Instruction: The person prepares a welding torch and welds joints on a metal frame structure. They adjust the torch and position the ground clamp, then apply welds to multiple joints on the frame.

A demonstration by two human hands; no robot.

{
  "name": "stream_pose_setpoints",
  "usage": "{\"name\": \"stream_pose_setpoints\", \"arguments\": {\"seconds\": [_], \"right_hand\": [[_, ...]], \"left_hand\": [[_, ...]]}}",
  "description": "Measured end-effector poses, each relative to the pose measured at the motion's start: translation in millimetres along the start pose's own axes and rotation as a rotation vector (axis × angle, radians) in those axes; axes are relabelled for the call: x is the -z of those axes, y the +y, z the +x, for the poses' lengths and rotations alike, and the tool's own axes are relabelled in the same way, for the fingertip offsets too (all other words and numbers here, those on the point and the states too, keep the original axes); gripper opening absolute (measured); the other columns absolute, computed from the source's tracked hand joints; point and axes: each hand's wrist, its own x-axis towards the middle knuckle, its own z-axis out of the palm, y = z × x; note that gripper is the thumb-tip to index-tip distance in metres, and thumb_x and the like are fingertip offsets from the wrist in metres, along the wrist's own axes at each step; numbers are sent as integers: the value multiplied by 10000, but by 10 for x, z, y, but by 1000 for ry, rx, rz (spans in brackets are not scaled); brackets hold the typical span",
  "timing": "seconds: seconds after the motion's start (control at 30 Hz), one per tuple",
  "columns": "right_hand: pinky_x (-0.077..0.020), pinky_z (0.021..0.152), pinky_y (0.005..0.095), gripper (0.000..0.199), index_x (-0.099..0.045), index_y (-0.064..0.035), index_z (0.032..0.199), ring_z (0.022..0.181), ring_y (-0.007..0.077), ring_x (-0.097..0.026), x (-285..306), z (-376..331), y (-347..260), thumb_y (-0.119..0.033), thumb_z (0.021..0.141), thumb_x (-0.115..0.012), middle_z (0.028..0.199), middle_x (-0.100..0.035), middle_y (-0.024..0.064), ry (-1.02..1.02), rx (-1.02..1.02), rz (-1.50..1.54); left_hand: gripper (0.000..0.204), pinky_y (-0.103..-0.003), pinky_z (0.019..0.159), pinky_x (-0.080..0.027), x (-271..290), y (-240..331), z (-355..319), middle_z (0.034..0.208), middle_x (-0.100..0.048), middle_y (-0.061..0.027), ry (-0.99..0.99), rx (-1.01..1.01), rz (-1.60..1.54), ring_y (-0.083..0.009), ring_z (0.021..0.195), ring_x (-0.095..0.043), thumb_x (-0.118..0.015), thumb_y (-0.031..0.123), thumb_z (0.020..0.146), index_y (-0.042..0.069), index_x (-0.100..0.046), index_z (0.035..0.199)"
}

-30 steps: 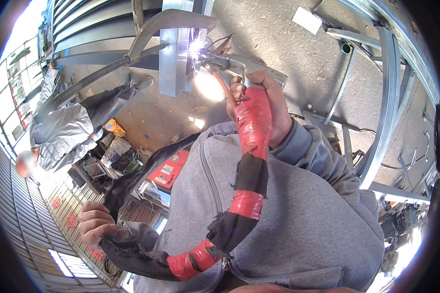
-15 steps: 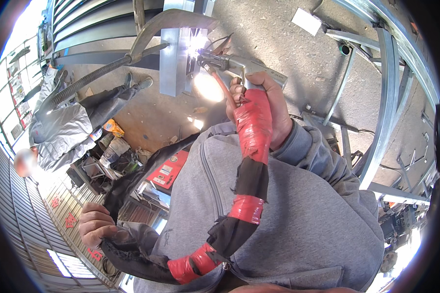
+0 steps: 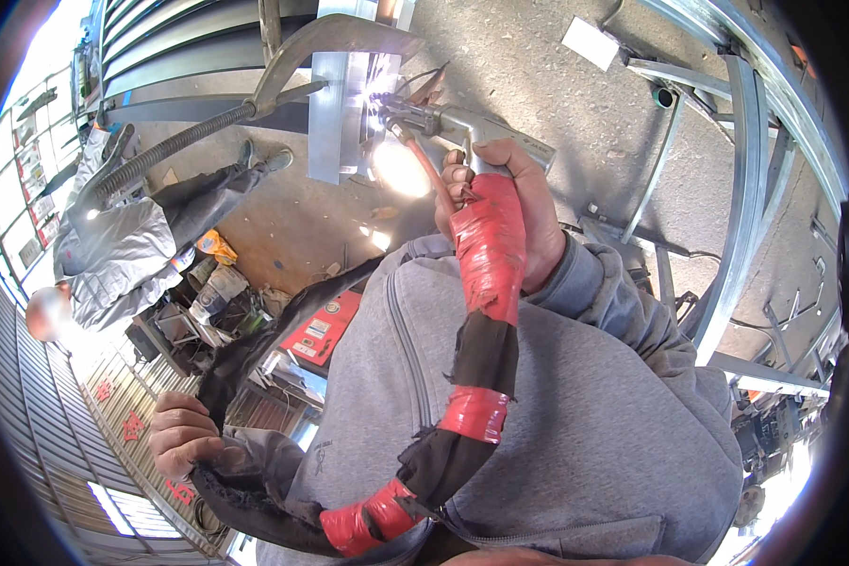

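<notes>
My right hand (image 3: 528,198) is closed round the grip of a welding torch (image 3: 489,132), its thumb on top of the metal body. The torch tip points left at a bright white arc on the edge of an upright galvanised steel piece (image 3: 326,132); glare hides the joint. A metal screw clamp (image 3: 288,71) with a long threaded rod (image 3: 174,146) bears on that piece. From the torch a thick cable (image 3: 489,259), wrapped in red and black tape, curves down across my front. My left hand (image 3: 184,434) is closed round its black-sheathed part at lower left.
Dark slatted metal panels (image 3: 198,47) stand at upper left. Steel frames (image 3: 750,189) lie on the right. Another person in grey clothes (image 3: 123,255) is at the left, near cluttered gear. A red-topped machine (image 3: 325,325) sits behind the cable. A white sheet (image 3: 590,43) lies on the concrete floor.
The arc and torch tip have shifted very slightly in the picture. Near my waist the taped cable has moved a little lower and left. Both hands keep their holds.
</notes>
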Motion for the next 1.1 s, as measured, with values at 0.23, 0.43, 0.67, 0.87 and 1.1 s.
{"name": "stream_pose_setpoints", "arguments": {"seconds": [0.23,0.43,0.67,0.87,1.1], "right_hand": [[-565,770,363,222,-625,-34,990,745,199,-665,-36,-16,24,-246,925,-607,825,-672,67,16,-8,-7],[-565,790,370,230,-631,-38,1005,760,200,-675,-36,-24,35,-252,925,-607,833,-677,65,-11,-26,-6],[-592,767,443,276,-574,-44,1085,745,258,-660,-37,-93,67,-288,963,-536,841,-654,62,15,-17,61],[-578,777,397,344,-590,-57,1182,772,228,-644,44,-392,24,-312,954,-554,835,-633,30,102,175,-52],[-521,677,312,383,-567,-19,1197,678,185,-586,205,-516,-35,-316,955,-567,778,-622,24,211,294,-105]], "left_hand": [[387,-287,524,-450,60,-17,17,526,-512,50,-69,-15,-32,-107,438,-470,-900,359,757,86,-636,830],[377,-285,524,-454,99,-16,-4,542,-522,57,-82,-26,-21,-106,459,-485,-900,351,767,88,-640,842],[360,-283,525,-455,124,0,44,556,-526,49,-118,-27,-26,-109,473,-490,-882,350,786,88,-639,831],[291,-302,515,-433,-160,18,-7,525,-515,14,66,52,-25,-140,449,-493,-819,259,771,56,-611,755],[335,-340,583,-467,-228,-205,-4,587,-598,-19,-242,128,-156,-172,507,-576,-860,273,660,9,-678,758]]}}
